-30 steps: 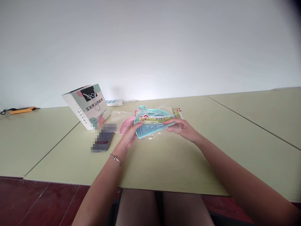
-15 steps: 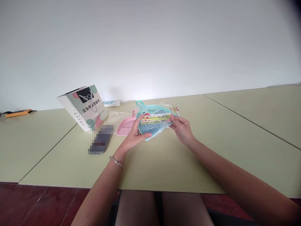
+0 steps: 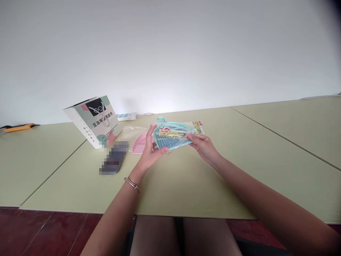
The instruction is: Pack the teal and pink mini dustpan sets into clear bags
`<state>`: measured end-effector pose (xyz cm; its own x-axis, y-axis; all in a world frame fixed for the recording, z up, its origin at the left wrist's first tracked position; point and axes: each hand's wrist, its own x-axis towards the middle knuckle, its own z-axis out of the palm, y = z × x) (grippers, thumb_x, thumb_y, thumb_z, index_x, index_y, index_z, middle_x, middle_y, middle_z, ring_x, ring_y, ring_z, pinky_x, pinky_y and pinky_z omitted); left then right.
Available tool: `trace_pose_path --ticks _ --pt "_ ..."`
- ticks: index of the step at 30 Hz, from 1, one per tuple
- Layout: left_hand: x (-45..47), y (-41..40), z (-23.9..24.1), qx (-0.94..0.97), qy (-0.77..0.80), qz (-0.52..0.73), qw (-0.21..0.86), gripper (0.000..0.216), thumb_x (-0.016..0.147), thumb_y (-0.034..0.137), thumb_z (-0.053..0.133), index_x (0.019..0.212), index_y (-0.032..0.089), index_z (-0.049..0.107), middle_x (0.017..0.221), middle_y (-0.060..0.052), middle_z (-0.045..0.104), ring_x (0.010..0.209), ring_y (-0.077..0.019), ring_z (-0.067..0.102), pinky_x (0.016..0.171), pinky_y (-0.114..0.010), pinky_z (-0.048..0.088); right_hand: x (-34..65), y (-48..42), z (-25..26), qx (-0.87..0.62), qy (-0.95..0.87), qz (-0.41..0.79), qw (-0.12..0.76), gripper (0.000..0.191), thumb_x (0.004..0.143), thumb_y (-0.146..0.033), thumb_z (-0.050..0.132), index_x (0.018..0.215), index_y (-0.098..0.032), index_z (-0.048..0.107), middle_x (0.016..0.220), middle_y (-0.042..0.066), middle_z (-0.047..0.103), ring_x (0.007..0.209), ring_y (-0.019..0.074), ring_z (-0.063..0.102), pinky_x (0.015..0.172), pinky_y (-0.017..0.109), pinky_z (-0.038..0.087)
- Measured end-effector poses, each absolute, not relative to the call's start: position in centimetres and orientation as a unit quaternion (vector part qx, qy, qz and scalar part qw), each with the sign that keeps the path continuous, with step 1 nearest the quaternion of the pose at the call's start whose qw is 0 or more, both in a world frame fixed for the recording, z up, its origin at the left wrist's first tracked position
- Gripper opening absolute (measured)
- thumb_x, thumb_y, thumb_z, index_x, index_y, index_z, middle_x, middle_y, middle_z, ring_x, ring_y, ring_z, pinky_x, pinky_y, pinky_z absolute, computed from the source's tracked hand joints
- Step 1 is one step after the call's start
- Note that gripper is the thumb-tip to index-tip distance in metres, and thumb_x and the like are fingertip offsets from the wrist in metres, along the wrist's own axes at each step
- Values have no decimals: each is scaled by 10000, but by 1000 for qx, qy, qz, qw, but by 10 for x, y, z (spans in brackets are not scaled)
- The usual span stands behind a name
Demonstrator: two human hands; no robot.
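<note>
A turquoise dustpan and brush set (image 3: 172, 142) in clear plastic wrapping is held up between both hands over the table. Bluish bristles show below its printed label strip (image 3: 172, 132). My left hand (image 3: 151, 149) grips the set's left edge, thumb in front and the other fingers partly hidden behind. With thumb and fingers, my right hand (image 3: 201, 144) pinches the right side, near the colourful end of the wrapping. Just behind my left hand, a pink dustpan (image 3: 139, 144) lies on the table, partly covered by that hand.
Left of the hands stands a white paper bag (image 3: 98, 122) with a rope handle. A dark phone (image 3: 114, 158), blurred by pixels, lies before it. Clear plastic (image 3: 129, 133) and a white-blue packet (image 3: 126, 116) sit behind. An orange object (image 3: 18, 128) is at far left.
The wrapped turquoise set has tilted, its face now looking flatter and shorter, with its lower edge raised. My right hand has dropped slightly; my left has barely moved.
</note>
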<state>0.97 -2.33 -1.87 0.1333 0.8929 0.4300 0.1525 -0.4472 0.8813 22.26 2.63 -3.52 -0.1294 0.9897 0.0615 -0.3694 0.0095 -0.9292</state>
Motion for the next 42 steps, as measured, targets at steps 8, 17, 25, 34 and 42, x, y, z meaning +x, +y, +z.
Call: trace_pose_path --ticks 8,17,25,34,42 --pt "-2 -22 -20 816 357 454 28 465 770 368 665 1217 313 550 1570 -44 4 1424 -340 121 1111 -543 241 223 27 -34 -351 -389 613 591 258 506 -424 840 624 -228 721 785 9 729 854 167 664 874 320 496" --pt "11 -25 -12 730 353 569 134 116 795 329 645 830 267 736 1359 -49 508 1293 -257 432 1088 -493 324 216 22 -36 -342 -416 574 617 251 570 -450 799 685 -236 737 845 25 738 918 191 656 875 356 486" --pt "13 -24 -14 609 388 668 177 166 812 333 621 731 201 682 1349 -70 500 1300 -256 423 1061 -448 365 213 16 -38 -308 -512 500 627 156 642 -434 766 728 -304 756 839 -9 750 938 206 657 888 371 461" --pt "2 -33 -6 705 412 577 -12 152 827 324 588 708 230 581 1060 -56 672 1214 -247 503 1044 -480 344 215 12 -31 -282 -513 532 612 240 581 -517 773 703 -312 754 762 0 731 860 206 640 847 381 465" --pt "10 -25 -15 585 444 651 190 205 809 397 597 752 214 527 798 -20 652 641 -132 582 616 -276 469 212 11 -37 -277 -528 534 600 269 601 -555 745 636 -290 714 684 2 681 769 202 619 805 395 479"
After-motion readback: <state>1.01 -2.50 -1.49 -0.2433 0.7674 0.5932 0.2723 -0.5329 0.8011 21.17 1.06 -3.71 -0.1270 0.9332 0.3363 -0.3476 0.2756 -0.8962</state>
